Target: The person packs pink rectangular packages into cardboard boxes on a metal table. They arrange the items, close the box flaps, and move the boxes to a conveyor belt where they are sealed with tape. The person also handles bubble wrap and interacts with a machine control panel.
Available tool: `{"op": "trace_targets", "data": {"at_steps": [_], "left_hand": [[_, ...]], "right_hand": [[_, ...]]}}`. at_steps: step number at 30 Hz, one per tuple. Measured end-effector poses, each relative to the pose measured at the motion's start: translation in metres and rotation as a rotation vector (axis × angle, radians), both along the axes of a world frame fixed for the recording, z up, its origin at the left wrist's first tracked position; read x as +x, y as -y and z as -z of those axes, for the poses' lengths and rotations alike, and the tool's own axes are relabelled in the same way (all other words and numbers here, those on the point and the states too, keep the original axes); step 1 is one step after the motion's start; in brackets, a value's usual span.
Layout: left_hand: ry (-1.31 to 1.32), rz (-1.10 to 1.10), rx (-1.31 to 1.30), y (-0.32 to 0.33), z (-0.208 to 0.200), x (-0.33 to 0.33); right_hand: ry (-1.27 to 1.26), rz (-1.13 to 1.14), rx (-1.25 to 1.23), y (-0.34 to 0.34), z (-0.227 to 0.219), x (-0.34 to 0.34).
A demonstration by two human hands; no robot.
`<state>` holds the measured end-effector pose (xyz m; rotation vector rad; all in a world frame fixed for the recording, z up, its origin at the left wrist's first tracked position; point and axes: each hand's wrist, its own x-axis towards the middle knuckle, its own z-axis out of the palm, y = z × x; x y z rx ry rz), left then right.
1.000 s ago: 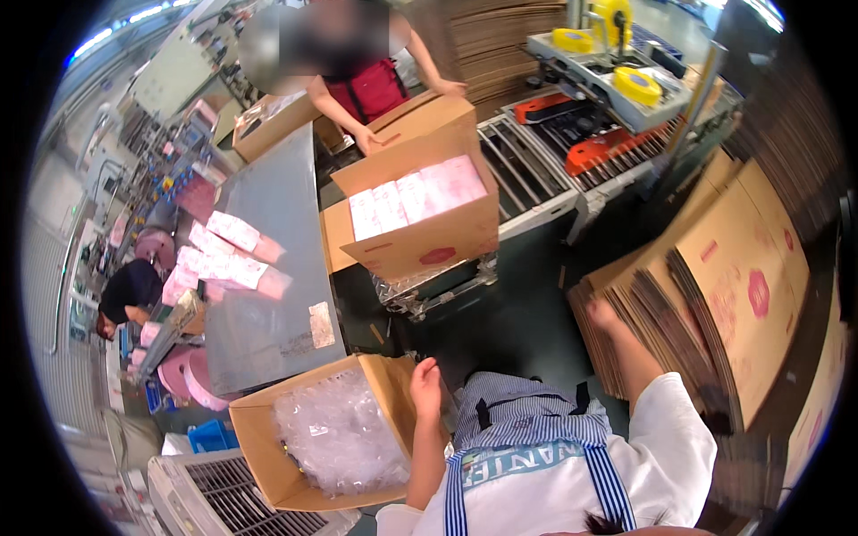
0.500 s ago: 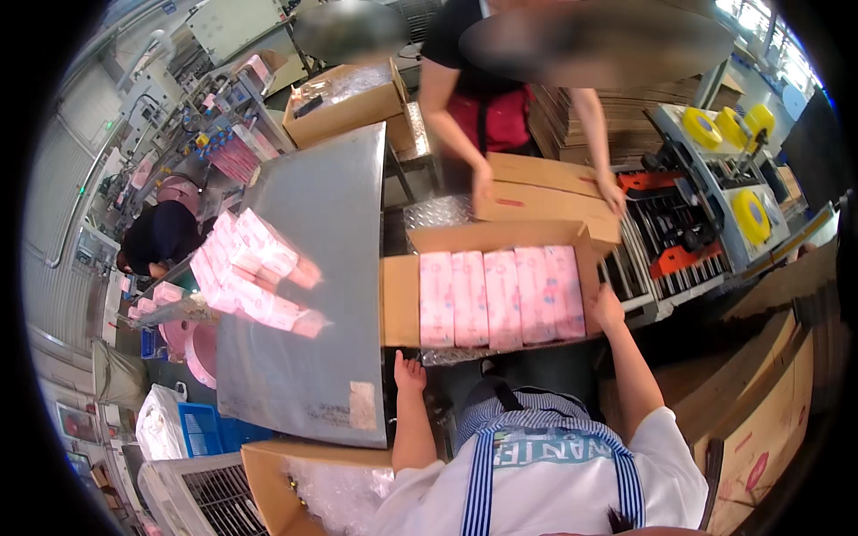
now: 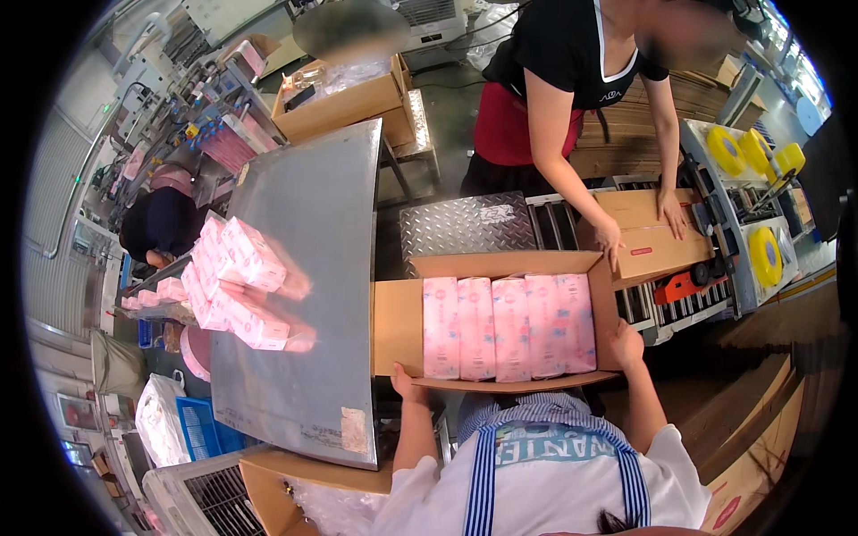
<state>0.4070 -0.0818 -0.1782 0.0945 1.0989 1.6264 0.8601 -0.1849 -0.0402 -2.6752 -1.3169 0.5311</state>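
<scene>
An open cardboard carton (image 3: 398, 328) stands in front of my body, its left flap folded out over the edge of the metal table. Inside it, a row of several pink soft packs (image 3: 511, 327) stands side by side. My left hand (image 3: 408, 384) is closed on the carton's near left corner, at the flap. At the right end, my right hand (image 3: 627, 346) grips the edge of the carton's side flap. The carton's underside is hidden from view.
Pink packs (image 3: 241, 286) lie stacked on the metal table (image 3: 304, 196). Across from me, a co-worker's hands press a closed carton (image 3: 657, 248) on the roller conveyor at the taping machine. Yellow tape rolls (image 3: 764, 255) sit at the right. A box of plastic film (image 3: 259, 478) stands near left.
The open carton has come nearer to me. My left hand has taken hold of its near left corner. The co-worker has slid the closed carton rightward into the taping machine.
</scene>
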Motion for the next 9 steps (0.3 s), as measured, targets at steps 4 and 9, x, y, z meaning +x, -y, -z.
{"op": "trace_targets", "data": {"at_steps": [4,9], "left_hand": [[-0.154,0.223,-0.087,0.026,-0.024,0.023],[-0.572,1.123,-0.116,0.014,-0.079,-0.016]], "right_hand": [[0.025,0.020,-0.007,-0.014,-0.008,0.026],[0.105,-0.126,-0.296,-0.018,0.015,0.000]]}}
